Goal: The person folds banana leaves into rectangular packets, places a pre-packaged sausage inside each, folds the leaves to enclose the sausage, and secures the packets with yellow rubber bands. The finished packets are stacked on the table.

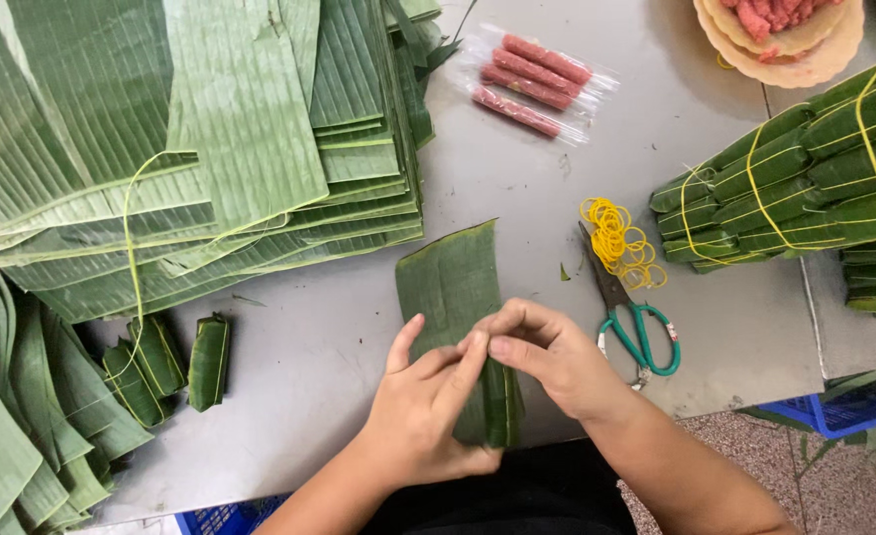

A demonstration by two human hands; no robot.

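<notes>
A stack of leaves [190, 139] covers the table's [339, 347] left and far side, with three small wrapped rolls [165, 362] lying just below it. At the near edge, in the middle, the left hand [428, 406] and right hand [547, 357] meet over a leaf [453, 282] that lies flat beyond them and is rolled up at its near end. The left hand's fingers press together on the rolled part from the left; the right hand's thumb and fingers pinch it from the right. Beyond lie sausages [532, 84] in clear wrap. To the right sit scissors [631, 317] with green handles, touching a heap of yellow bands [621, 243]. Farther right is a pile of tied bundles [805, 183], and a tray [785, 35] of meat at the top.
</notes>
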